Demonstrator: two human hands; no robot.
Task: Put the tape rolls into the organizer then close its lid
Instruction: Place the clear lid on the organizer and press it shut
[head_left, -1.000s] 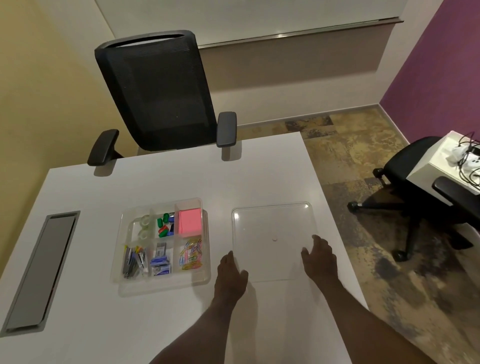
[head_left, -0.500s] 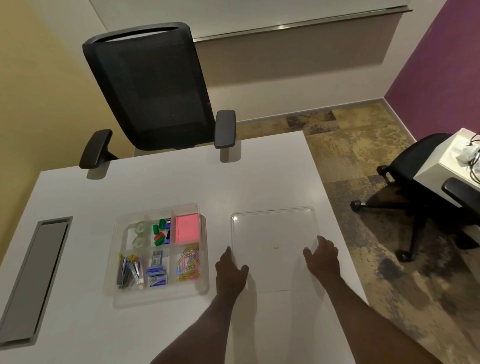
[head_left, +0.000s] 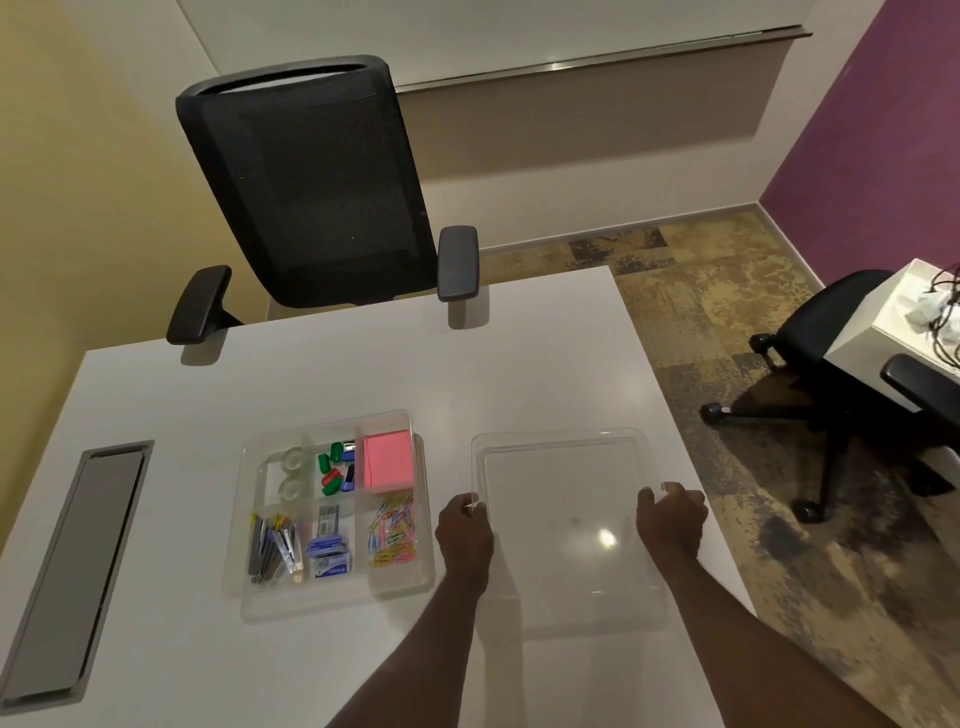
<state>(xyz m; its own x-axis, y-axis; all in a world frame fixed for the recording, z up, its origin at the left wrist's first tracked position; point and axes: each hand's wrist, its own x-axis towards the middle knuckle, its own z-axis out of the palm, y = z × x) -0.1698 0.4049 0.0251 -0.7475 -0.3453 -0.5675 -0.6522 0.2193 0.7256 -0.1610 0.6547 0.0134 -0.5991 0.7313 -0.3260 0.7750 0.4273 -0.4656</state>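
White table (head_left: 519, 364): both hands, left hand (head_left: 464, 535) and right hand (head_left: 671, 522), pinch the lid (head_left: 561, 499) edges; better keep it level over the organizer (head_left: 249, 603).

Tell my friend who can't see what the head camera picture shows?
Two hands, left and right, grip the side edges of a clear lid on a white table. Left of it sits an open organizer holding tape rolls, pink notes and paper clips. A black chair stands behind the table.
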